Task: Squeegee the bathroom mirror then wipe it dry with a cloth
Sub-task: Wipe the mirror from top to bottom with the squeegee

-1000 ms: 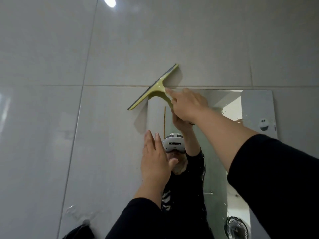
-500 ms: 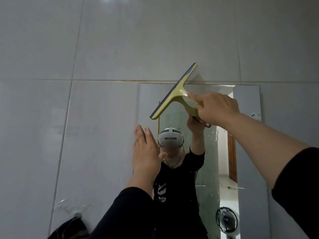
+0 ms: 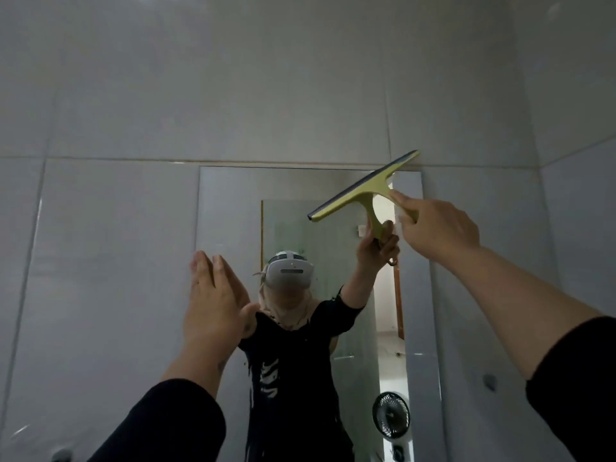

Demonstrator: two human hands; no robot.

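Glossy grey wall tiles surround the smooth, reflective glass of the mirror before me. In my right hand, the squeegee looks like matt yellow-green plastic with a dark rubber blade. My sleeves are matt black cloth.

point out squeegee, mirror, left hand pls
squeegee [image 3: 361, 191]: head view, middle of the yellow-green blade bar
mirror [image 3: 230, 208]: head view, bare glass in the upper left part
left hand [image 3: 213, 305]: head view, back of the open hand
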